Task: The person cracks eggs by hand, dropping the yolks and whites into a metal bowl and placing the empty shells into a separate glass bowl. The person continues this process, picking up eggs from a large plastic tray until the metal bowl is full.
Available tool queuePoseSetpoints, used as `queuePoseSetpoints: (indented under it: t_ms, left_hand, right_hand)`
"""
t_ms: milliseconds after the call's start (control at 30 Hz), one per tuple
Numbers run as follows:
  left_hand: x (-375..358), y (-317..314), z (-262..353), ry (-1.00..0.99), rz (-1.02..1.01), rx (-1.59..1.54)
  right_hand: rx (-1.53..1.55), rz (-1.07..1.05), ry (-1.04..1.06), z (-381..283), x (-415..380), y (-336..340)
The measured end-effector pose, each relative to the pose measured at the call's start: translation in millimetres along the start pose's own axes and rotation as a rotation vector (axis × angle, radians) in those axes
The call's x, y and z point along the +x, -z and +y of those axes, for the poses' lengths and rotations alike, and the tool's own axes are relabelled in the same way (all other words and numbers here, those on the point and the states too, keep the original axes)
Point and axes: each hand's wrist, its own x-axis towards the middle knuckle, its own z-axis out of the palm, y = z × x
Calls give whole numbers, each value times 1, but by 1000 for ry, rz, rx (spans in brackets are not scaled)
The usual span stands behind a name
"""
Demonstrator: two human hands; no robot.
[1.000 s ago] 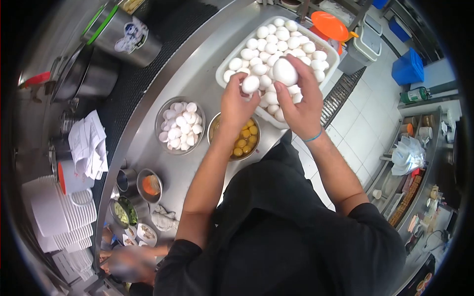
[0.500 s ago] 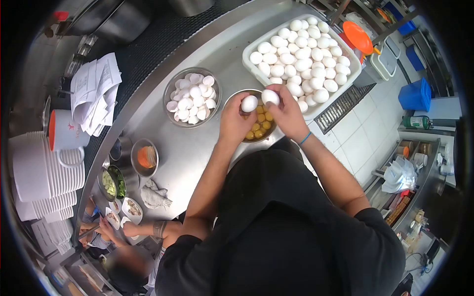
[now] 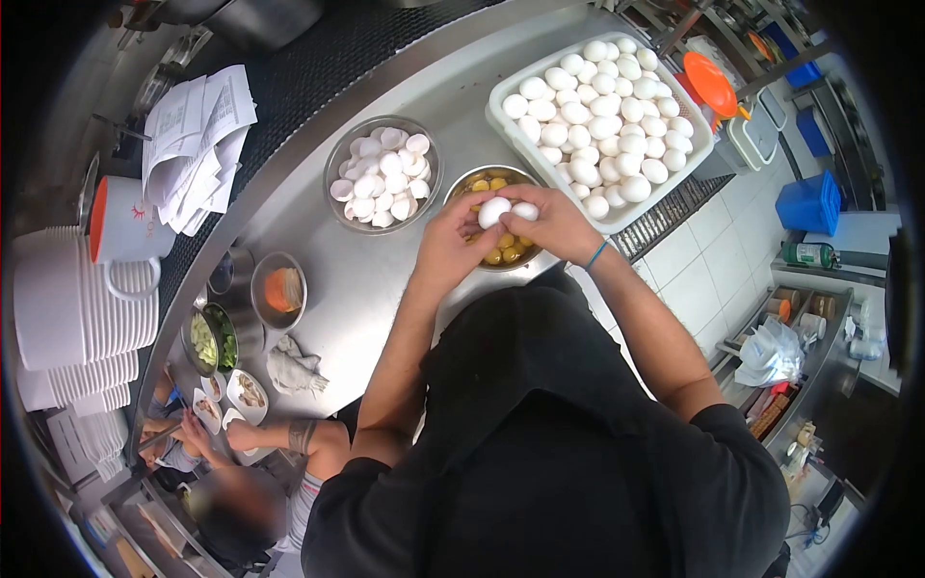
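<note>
Over a metal bowl of cracked eggs (image 3: 508,254), my two hands are close together. My left hand (image 3: 453,239) is closed around a white egg (image 3: 494,211). My right hand (image 3: 559,226) grips another white egg (image 3: 525,210), and the two eggs touch or nearly touch. Several yellow yolks show in the bowl beneath my fingers. To the left stands a metal bowl heaped with empty white eggshells (image 3: 385,178). Beyond my right hand, a white plastic crate (image 3: 505,120) is piled with whole white eggs (image 3: 607,120).
Left along the steel counter (image 3: 352,289) are a bowl with orange food (image 3: 281,289), a crumpled cloth (image 3: 294,368) and bowls of greens (image 3: 227,342). A co-worker (image 3: 241,501) works at small white dishes. Stacked white plates (image 3: 87,299) stand at far left.
My hands have come together, bringing the two eggs from apart to side by side over the bowl. The view has shifted slightly.
</note>
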Motion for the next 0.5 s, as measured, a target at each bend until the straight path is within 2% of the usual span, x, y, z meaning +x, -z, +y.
queuePoseSetpoints:
  t_ms: [100, 200, 400, 500]
  left_hand:
    - [-3, 2, -1, 58, 14, -115]
    - [-6, 0, 2, 86, 70, -8]
    - [-7, -7, -2, 138, 149, 21]
    - [-5, -10, -6, 105, 185, 15]
  right_hand:
    - [-21, 23, 37, 0, 0, -5]
    - [-74, 31, 45, -7, -3, -8]
    - [-197, 59, 68, -6, -5, -12]
    - [-214, 60, 74, -9, -4, -12]
